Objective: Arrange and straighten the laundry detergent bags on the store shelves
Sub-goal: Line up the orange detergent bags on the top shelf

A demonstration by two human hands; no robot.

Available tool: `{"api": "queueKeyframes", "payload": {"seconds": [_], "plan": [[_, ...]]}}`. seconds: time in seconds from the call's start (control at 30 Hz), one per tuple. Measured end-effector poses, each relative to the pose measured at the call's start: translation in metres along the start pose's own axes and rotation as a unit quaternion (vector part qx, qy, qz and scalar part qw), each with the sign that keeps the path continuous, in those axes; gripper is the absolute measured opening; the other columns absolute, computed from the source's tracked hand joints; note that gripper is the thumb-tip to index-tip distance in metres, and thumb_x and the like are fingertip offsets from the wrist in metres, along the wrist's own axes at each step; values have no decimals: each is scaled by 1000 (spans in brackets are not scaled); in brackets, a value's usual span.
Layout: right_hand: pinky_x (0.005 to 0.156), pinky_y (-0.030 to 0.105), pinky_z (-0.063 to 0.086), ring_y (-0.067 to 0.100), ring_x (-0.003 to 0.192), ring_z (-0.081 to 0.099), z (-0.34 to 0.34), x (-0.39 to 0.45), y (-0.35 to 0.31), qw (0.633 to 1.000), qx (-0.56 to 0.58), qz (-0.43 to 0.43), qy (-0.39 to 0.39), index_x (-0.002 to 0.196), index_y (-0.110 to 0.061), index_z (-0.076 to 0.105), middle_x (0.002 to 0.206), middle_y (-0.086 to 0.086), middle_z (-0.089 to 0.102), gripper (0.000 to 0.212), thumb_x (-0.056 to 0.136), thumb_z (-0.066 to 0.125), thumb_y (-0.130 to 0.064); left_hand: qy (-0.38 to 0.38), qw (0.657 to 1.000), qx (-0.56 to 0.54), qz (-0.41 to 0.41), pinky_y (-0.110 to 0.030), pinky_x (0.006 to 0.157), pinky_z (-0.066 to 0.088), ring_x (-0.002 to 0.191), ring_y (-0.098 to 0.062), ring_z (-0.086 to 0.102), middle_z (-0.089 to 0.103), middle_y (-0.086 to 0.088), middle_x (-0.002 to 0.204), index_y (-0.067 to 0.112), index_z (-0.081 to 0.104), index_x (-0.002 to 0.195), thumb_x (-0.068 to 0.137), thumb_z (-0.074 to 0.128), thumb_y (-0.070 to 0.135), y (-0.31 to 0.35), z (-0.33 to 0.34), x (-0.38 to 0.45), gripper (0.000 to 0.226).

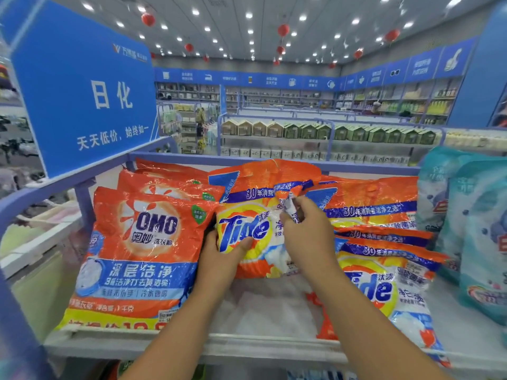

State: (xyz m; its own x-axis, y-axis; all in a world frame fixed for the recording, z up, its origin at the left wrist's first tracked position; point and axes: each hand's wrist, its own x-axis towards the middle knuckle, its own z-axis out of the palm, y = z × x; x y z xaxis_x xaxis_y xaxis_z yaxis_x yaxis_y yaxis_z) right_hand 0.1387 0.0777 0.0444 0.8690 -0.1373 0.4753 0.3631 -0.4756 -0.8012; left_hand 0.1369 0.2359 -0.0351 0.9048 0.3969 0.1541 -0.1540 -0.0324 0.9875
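Note:
An orange Tide detergent bag stands crumpled in the middle of the top shelf. My left hand grips its lower left edge, thumb across the front. My right hand pinches a fold of the bag's front near the centre. To the left stand several orange OMO bags, leaning back in a row. To the right lie more Tide bags, overlapping and slumped toward the shelf's front.
Teal detergent bags stand at the shelf's right end. A blue sign rises over the back left corner, above a blue rail. Bare white shelf shows in front of the held bag. Other aisles stand beyond.

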Motion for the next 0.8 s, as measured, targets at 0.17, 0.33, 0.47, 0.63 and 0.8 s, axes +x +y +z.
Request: {"api": "queueKeyframes", "payload": {"seconds": [0.17,0.33,0.47,0.63,0.8], "plan": [[71,41,49,19,83,61,-62,-8,-7,994,103,-5,42,91,-36,66,92,5,67,16,88,75,-22,-137,975,-145,-101,-49,88,59,96,-24,76,78,-7,109,21,68,121,71,80,40,29,9,-19,55],[73,27,51,7,77,64,-122,-19,18,981,175,27,77,88,-37,69,85,-11,73,25,86,76,-13,-234,953,-149,-123,-50,81,61,93,-31,76,78,-6,107,32,59,126,70,79,37,58,45,-52,60],[72,21,54,4,79,68,-173,-23,37,973,203,36,100,97,-27,69,88,-14,76,24,88,72,-5,-249,960,-115,-51,-51,81,62,94,-26,77,77,5,109,46,52,128,63,84,42,77,83,-73,72],[89,36,54,7,96,68,-224,-16,84,982,157,82,69,96,-61,66,105,-21,73,42,89,73,-20,-216,974,-71,4,-38,80,63,95,-5,74,74,19,109,59,53,110,68,88,39,77,145,-92,58],[85,30,52,4,94,67,-231,-10,142,967,107,225,-58,100,-37,65,109,-13,73,22,86,78,-27,-142,983,72,92,-37,95,55,100,3,65,69,23,106,56,57,109,74,80,57,52,179,-105,41]]}}
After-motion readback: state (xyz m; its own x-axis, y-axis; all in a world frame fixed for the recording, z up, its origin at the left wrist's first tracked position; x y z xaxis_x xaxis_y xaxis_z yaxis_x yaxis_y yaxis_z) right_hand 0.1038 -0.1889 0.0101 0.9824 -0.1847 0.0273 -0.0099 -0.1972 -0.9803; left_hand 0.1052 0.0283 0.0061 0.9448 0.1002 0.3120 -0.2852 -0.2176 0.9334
